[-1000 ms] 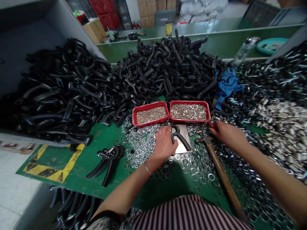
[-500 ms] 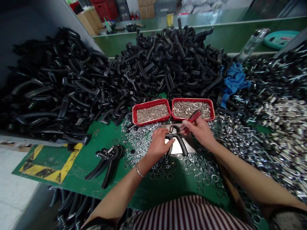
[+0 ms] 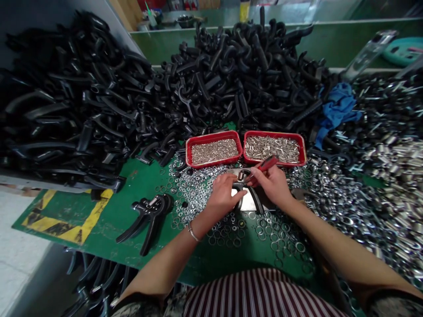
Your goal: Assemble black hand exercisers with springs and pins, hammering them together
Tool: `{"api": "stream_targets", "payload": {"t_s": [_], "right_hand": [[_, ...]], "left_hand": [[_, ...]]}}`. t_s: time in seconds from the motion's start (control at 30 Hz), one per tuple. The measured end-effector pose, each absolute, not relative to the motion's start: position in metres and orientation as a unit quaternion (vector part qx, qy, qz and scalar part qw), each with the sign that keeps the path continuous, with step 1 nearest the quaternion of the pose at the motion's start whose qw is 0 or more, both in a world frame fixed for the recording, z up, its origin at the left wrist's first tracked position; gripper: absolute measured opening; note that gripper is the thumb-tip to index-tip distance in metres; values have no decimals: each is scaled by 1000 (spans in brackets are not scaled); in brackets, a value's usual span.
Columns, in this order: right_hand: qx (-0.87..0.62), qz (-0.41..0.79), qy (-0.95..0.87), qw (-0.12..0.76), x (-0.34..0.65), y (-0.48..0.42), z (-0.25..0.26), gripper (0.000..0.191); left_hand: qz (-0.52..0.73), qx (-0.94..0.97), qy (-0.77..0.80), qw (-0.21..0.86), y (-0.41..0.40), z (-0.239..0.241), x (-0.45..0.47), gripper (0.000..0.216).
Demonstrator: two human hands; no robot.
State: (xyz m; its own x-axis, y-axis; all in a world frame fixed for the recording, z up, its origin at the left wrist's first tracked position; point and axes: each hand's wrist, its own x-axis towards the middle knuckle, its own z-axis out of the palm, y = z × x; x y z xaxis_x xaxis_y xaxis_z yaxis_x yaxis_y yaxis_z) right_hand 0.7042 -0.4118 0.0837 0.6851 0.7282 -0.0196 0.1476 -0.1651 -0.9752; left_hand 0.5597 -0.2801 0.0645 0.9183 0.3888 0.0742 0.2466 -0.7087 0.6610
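My left hand [image 3: 225, 195] is closed on a black plastic hand-grip part [image 3: 254, 199] that lies on a small steel plate [image 3: 247, 202] on the green table. My right hand [image 3: 273, 183] grips a red-handled tool [image 3: 265, 165], its tip at the top of the black part. Two red trays stand just behind: the left tray [image 3: 189, 153] holds small metal pieces, the right tray [image 3: 302, 145] holds short metal pins. Loose steel rings [image 3: 194, 190] lie scattered around both hands.
A big heap of black plastic handles [image 3: 172, 83] fills the back and left. Assembled black grips [image 3: 150, 213] lie left of my hands. Shiny metal sleeves [image 3: 386, 176] pile up on the right, beside a blue cloth [image 3: 339, 108]. The table's front edge carries yellow-black tape [image 3: 66, 220].
My right hand left the hammer's side, picked up the red-handled tool and brought it to the black part. The view has tilted down a little.
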Motion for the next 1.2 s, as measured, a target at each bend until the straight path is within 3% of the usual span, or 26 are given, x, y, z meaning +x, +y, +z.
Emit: {"api": "stream_targets", "payload": {"t_s": [0.2, 0.37, 0.5, 0.83, 0.97, 1.1, 1.2], "right_hand": [[-786, 129, -438, 417, 700, -406, 98, 21], [-714, 269, -425, 487, 718, -391, 103, 47], [-638, 336, -293, 628, 727, -400, 98, 44], [-685, 303, -288, 596, 714, -417, 81, 38], [-738, 243, -324, 539, 707, -421, 85, 34], [-798, 133, -433, 398, 699, -419, 91, 27], [-793, 168, -453, 370, 704, -407, 99, 27]], "left_hand": [[84, 923, 154, 343, -278, 68, 556, 49], [74, 922, 163, 342, -277, 67, 559, 49], [79, 921, 152, 351, -275, 65, 559, 47], [70, 917, 155, 361, -274, 68, 561, 46], [68, 918, 156, 360, -274, 68, 561, 45], [67, 920, 153, 356, -274, 66, 560, 47], [70, 921, 156, 350, -276, 66, 560, 46]]}}
